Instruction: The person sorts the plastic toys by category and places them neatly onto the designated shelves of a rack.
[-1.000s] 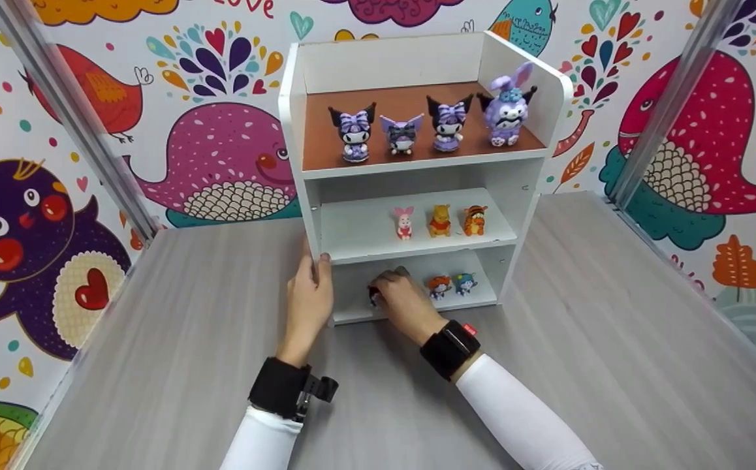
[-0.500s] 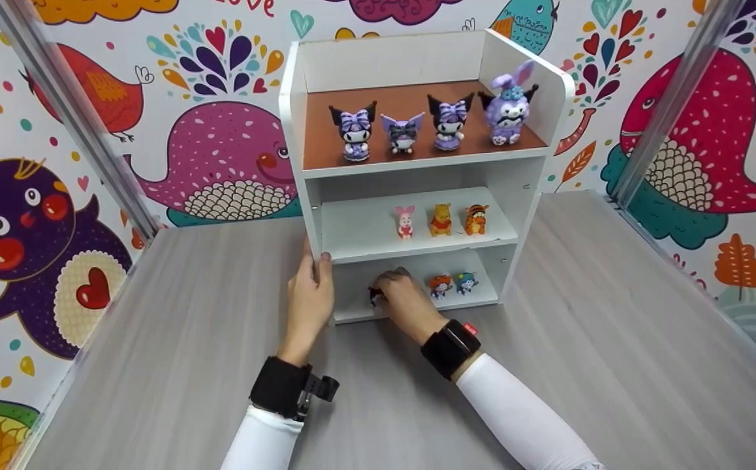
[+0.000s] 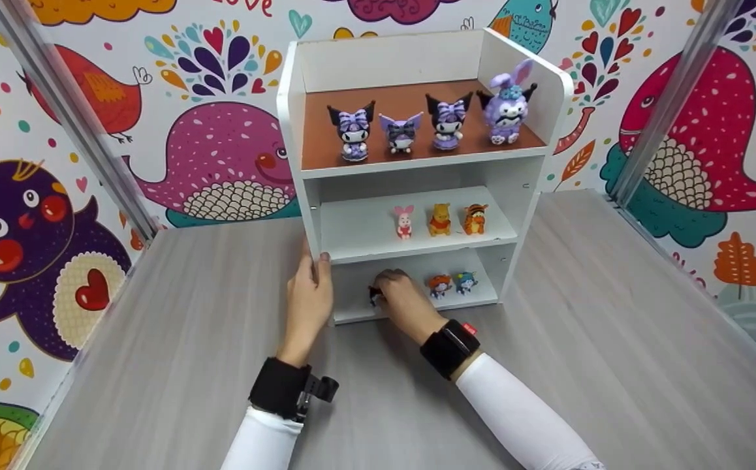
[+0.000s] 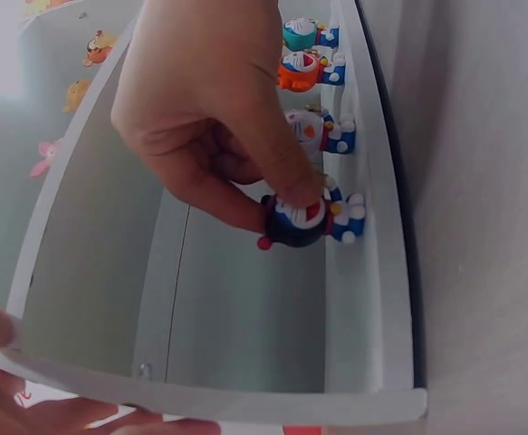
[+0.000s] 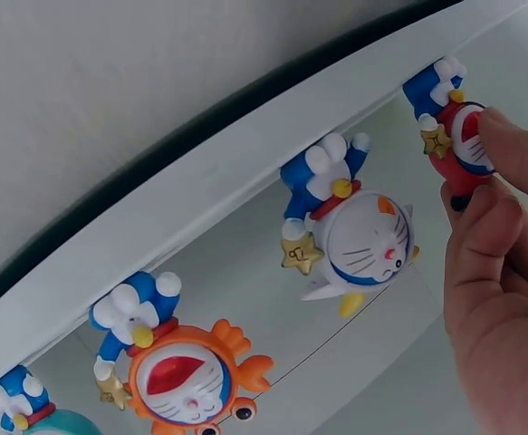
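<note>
My right hand [image 3: 407,300] reaches into the bottom shelf and pinches the head of a small blue cat figurine [image 5: 445,163] in a red-and-dark hood, between thumb and fingers. Its feet are at the shelf's front edge. Beside it sits a white-hooded cat figurine [image 5: 365,237], hidden by the hand in the head view. Further along are one in an orange crab hood [image 5: 187,370] and one in a teal hood [image 4: 300,33]. My left hand [image 3: 309,294] grips the left side panel of the white shelf unit [image 3: 352,245], thumb on its front edge.
On the middle shelf stand a pink piglet [image 3: 404,223], a yellow bear [image 3: 440,220] and an orange tiger figurine [image 3: 474,220]. Several purple-and-black figurines, among them a tall-eared one [image 3: 507,114], line the brown top. The unit stands on a grey wood-grain table [image 3: 613,365] before patterned walls.
</note>
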`<state>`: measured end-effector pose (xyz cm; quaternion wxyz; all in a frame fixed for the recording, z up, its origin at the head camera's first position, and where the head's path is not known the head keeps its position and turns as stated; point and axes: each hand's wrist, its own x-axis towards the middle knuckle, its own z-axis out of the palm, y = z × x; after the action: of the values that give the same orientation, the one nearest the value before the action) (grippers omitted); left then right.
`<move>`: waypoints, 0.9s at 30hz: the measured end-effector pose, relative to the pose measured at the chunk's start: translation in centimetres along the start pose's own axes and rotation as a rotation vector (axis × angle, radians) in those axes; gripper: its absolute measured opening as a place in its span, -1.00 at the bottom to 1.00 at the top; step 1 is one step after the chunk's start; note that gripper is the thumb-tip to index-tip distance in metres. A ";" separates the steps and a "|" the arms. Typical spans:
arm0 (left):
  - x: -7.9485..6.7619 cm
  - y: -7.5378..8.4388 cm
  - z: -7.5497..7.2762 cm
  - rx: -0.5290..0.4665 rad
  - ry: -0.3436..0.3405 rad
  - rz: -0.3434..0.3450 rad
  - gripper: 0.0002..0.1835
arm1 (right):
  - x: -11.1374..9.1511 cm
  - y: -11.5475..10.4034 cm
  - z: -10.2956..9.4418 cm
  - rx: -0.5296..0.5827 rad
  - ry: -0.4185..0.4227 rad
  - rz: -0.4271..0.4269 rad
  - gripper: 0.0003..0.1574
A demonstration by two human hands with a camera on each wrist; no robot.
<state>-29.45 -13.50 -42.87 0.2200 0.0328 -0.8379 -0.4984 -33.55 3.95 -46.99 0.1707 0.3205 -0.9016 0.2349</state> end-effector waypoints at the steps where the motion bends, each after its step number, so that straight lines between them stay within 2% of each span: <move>1: 0.0 0.0 0.0 0.001 -0.001 -0.003 -0.48 | 0.0 0.0 0.0 0.010 -0.002 0.002 -0.83; 6: 0.0 -0.1 0.1 -0.002 -0.009 -0.009 -0.49 | -0.2 0.1 -0.1 0.055 -0.006 0.011 -0.76; 11: 0.1 -0.2 0.4 -0.010 -0.013 -0.001 -0.48 | -0.3 0.0 -1.0 0.046 0.004 -0.009 -0.70; 15: 0.0 -0.2 0.5 -0.014 -0.028 0.016 -0.42 | -0.5 -0.3 -2.8 0.016 -0.019 -0.034 -0.61; 21: 0.1 -0.2 -0.2 -0.002 -0.056 0.030 -0.38 | -1.5 -0.8 -6.6 -0.046 -0.103 -0.095 -0.52; 24: 0.0 0.1 -0.9 0.057 -0.059 0.039 -0.32 | -2.3 -1.0 -8.6 -0.061 -0.090 -0.113 -0.57; 27: -0.3 0.9 -1.7 0.194 -0.058 0.008 -0.24 | -3.3 -1.0 -10.3 -0.073 -0.045 -0.103 -0.57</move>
<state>-28.37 -14.35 -41.47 0.1937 0.0361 -0.8883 -0.4148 -28.82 10.38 -39.62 0.1740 0.3650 -0.8956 0.1854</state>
